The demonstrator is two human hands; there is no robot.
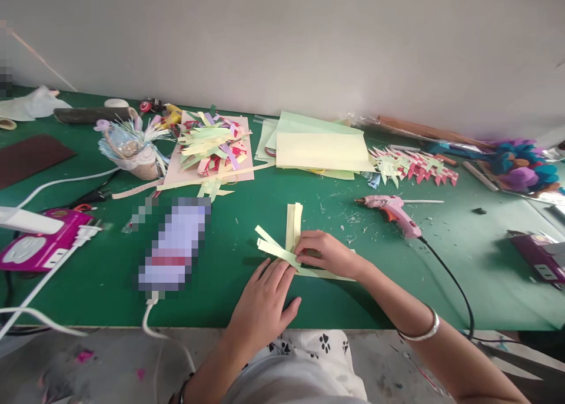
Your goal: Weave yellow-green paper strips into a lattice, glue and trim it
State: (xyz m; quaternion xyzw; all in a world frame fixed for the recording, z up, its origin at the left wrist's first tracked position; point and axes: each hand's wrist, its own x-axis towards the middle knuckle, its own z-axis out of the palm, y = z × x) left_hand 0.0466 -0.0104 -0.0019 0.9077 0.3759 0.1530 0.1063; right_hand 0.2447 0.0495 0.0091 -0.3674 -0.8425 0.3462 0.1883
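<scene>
Paper strips [278, 251], pale yellow and green, lie crossed on the green table [212, 307] near its front edge, with ends fanning out to the left, away from the person and to the right. The left hand [267, 292] lies palm down, its fingers close together on the near side of the crossing and its thumb spread away. The right hand [324, 252] curls over the crossing from the right, thumb and forefinger drawn near each other; whether paper is pinched between them I cannot tell. Handling this well, I judge, means letting the left fingertips pin the crossing flat while the right ones set each edge snug and press every crease firmly, without tugging, since such thin strips would probably skew or buckle. Further out, a pink glue gun [392, 209] rests to the right, its tip pointing left, so sleeves and cord deserve care; beyond the strips lie paper sheets [322, 151], and farther left a heap of cut strips [214, 142].
</scene>
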